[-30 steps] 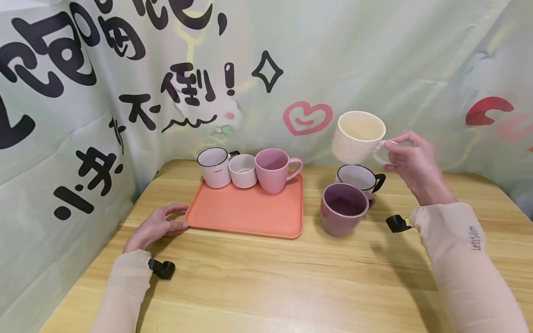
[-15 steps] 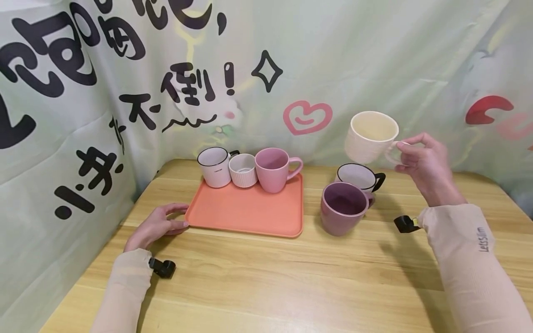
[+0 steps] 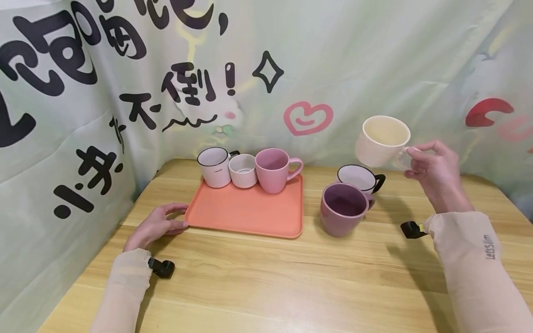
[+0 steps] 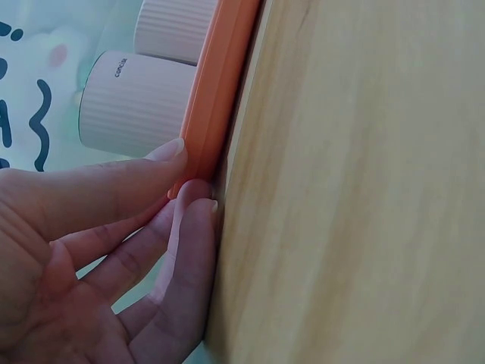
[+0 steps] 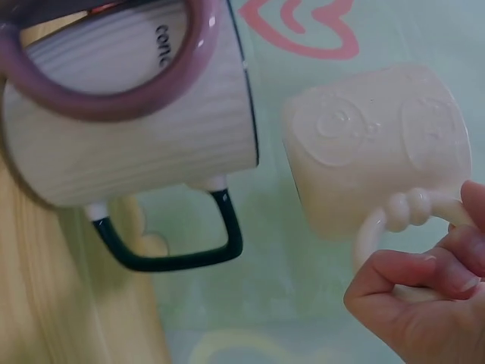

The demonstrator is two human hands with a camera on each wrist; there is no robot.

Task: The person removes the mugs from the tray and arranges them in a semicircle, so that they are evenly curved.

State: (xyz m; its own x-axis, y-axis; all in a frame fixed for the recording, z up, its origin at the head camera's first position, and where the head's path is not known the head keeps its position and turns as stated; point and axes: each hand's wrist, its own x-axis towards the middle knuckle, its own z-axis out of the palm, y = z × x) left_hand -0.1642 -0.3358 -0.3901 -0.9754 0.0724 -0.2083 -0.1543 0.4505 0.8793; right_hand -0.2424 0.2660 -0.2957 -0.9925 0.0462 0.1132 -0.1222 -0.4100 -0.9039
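Cream mug [image 3: 382, 141]: in the air, above the table [image 3: 266, 282], right of two mugs.
Right hand [image 3: 435, 171]: fingers pinching its handle.
Left hand [image 3: 156, 226]: fingers relaxed, touching the orange tray [image 3: 245, 210] corner.

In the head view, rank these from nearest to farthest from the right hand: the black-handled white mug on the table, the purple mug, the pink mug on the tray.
Measured from the right hand:
1. Black-handled white mug, on the table just left of the hand.
2. Purple mug, in front of that mug, beside the tray.
3. Pink mug, on the orange tray, at its back right corner.
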